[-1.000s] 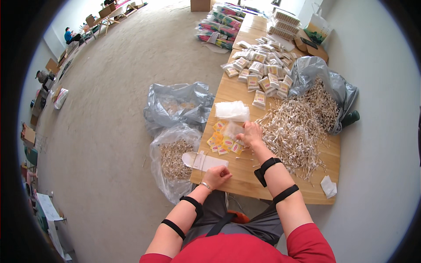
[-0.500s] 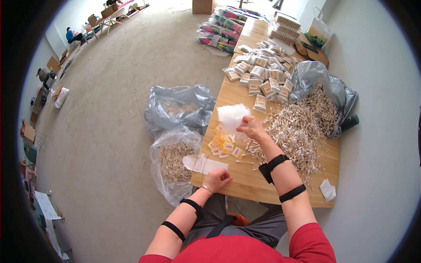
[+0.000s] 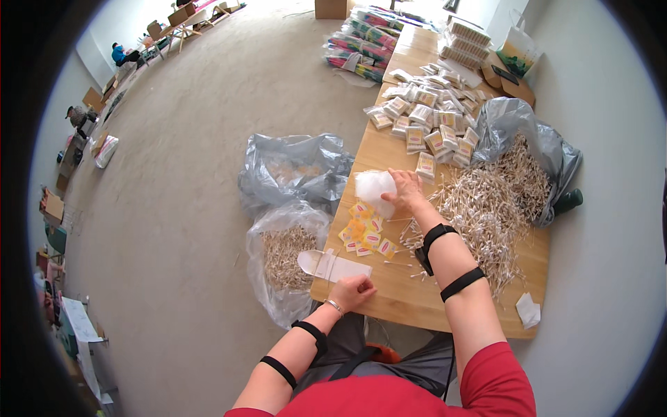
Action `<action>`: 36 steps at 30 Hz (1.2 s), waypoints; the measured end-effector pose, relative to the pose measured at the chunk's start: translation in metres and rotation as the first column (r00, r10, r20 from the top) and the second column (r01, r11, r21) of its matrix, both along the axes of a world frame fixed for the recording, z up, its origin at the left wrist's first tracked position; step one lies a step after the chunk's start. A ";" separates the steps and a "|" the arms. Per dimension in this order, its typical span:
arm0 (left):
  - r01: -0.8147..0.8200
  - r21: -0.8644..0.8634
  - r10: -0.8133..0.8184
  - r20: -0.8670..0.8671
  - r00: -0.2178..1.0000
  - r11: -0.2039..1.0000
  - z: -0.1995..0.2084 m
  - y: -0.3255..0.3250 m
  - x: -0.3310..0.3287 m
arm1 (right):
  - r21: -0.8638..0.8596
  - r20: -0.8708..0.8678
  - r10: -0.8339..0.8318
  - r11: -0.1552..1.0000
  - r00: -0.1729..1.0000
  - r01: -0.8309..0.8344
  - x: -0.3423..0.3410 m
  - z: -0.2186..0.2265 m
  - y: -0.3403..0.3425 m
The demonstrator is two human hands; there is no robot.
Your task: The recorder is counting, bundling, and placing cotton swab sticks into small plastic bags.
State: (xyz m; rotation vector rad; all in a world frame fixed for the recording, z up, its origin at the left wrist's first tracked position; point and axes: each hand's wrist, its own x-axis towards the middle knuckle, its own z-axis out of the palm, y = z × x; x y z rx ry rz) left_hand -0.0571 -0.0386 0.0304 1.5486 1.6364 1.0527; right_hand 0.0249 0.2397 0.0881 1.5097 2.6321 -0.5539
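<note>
My right hand [image 3: 404, 191] is over the right edge of a small stack of clear plastic bags [image 3: 374, 191]. Its thumb and fingers are apart and touch the bags. My left hand [image 3: 354, 292] rests at the table's near edge with its fingers curled closed, and nothing shows in them. Beside it lies a white card strip [image 3: 340, 269] with a rounded end and a band around it. Between the hands are several yellow and white printed labels [image 3: 361, 233]. Right of my right hand spreads a large heap of loose cotton swabs [image 3: 479, 215].
Many filled swab packs [image 3: 424, 118] cover the table's far part. A grey plastic bag [image 3: 511, 115] spills swabs at the right. Left of the table stand an open clear bag of swabs [image 3: 288, 257] and a grey bag [image 3: 292, 174]. Crumpled white paper [image 3: 528, 311] lies near right.
My right hand has gone from a pinch at the bags' edge to spread fingers over them. My left hand stays closed in about the same place. The whole view has shifted slightly.
</note>
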 end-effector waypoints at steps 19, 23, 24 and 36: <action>-0.003 0.005 0.002 0.040 0.999 1.000 -0.001 0.000 0.000 | 0.384 -0.362 0.087 0.921 0.928 0.063 -0.015 -0.038 -0.121; 0.011 0.008 -0.011 0.031 0.999 1.000 -0.001 0.001 0.000 | 0.406 -0.320 0.054 0.910 0.946 0.086 -0.015 -0.045 -0.123; 0.010 -0.009 -0.010 0.045 0.999 1.000 -0.002 0.000 0.000 | 0.408 -0.306 0.050 0.909 0.951 0.083 -0.016 -0.045 -0.126; -0.004 0.029 0.004 0.027 1.000 1.000 -0.004 0.000 0.000 | 0.399 -0.351 0.061 0.913 0.935 0.090 -0.016 -0.042 -0.126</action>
